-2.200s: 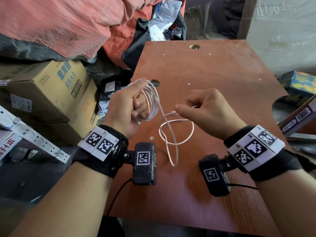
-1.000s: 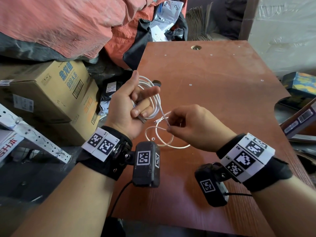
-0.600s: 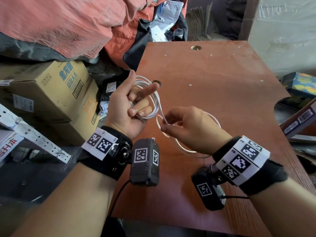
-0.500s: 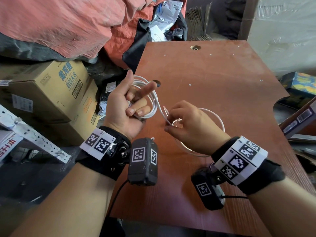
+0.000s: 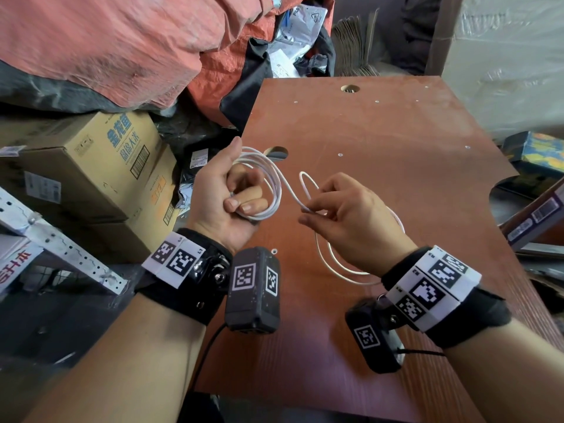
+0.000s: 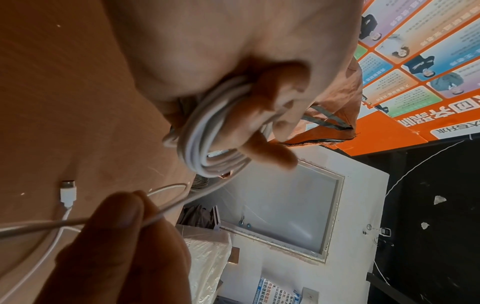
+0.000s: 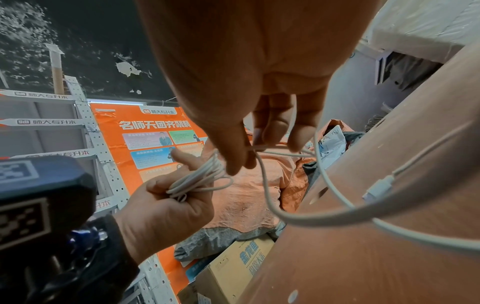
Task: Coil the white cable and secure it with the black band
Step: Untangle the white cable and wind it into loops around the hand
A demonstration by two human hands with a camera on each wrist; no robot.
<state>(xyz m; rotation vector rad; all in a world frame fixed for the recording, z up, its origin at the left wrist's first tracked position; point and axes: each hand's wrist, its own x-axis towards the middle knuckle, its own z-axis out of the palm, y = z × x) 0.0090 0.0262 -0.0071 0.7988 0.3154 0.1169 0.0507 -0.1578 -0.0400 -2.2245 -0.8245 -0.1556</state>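
My left hand (image 5: 233,190) grips a bundle of white cable (image 5: 273,190) loops above the left edge of the brown table (image 5: 396,132); the left wrist view shows the coiled cable (image 6: 205,131) wrapped under the curled fingers. My right hand (image 5: 345,215) pinches the loose strand (image 5: 297,199) between thumb and fingers just right of the coil. The rest of the cable (image 5: 332,264) hangs in a loop down to the table under the right wrist. Its white plug (image 6: 68,193) lies on the tabletop, and the plug (image 7: 378,188) shows again in the right wrist view. No black band is in view.
Cardboard boxes (image 5: 100,166) and an orange tarp (image 5: 122,47) crowd the left side beyond the table edge. A round hole (image 5: 276,151) sits in the table near the coil. Boxes and clutter (image 5: 543,190) lie at the right edge.
The left hand's fingers have curled round the coil again. The right hand moved right and up with the strand, forming a new small loop; the slack on the table has shortened.
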